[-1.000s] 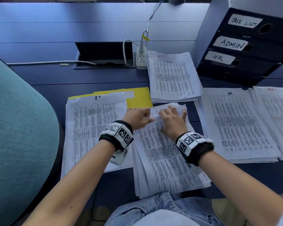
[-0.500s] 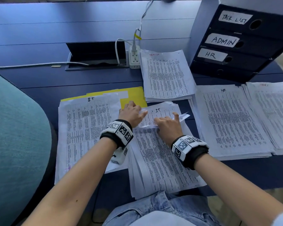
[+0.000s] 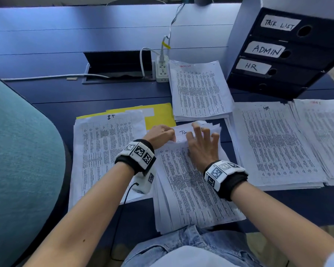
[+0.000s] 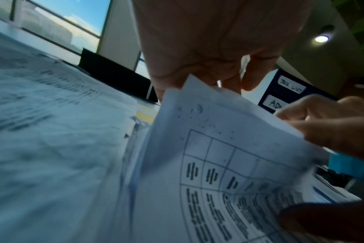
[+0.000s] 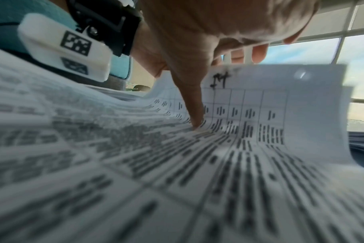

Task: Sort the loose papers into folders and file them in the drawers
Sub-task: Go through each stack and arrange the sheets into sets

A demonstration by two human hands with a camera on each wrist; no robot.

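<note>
Both hands are on the middle stack [image 3: 189, 191], right in front of the person. The left hand [image 3: 160, 135] pinches the top-left corner of the top sheets and lifts it. The right hand [image 3: 202, 145] has its fingers spread; the thumb presses the page down and the fingertips hold the far edge of the sheets bent up. Under the lifted edge a page reads "Ta…", the rest is hidden. From the right wrist cam, the lifted sheet [image 5: 260, 105] has a hand-written mark like "IT" at the top.

Drawers [image 3: 289, 53] sit at the back right, w/ labels "TASK LIST", "ADMIN", "HR"; the bottom drawer's label can't be seen. All look closed.

Other stacks: the left stack [image 3: 104, 151] is marked "IT" and lies partly on a yellow folder [image 3: 158, 116]. The back stack [image 3: 199, 91] has a red title, too small to read. The right stack [image 3: 274, 143] is marked "HR" and touches the far-right stack [image 3: 324, 132], which runs off the picture.

The middle stack hangs over the desk's [image 3: 66, 35] near edge, above the lap. Bare desk shows at the back left, past a power strip [image 3: 162, 71].
</note>
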